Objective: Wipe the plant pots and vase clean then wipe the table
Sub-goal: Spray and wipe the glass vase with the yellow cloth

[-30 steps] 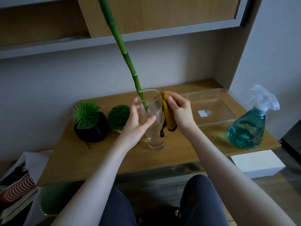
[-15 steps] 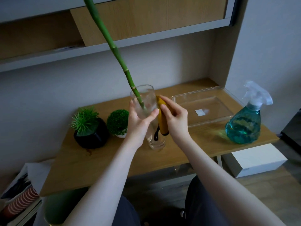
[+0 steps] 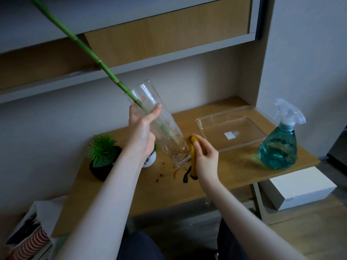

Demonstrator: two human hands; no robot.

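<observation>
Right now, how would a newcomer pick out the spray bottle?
Start at the wooden table and follow it to its right end, past the clear plastic tray. The spray bottle stands there upright, the only thing holding blue-green liquid, with a clear trigger head.

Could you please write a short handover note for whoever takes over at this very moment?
Left hand grips the vase, tilted off the table, stalk inside. Right hand presses a yellow cloth to its base. Black pot and white pot stand at left. Brown spots mark the table. Left: finish vase, pots as needed, table.
</observation>
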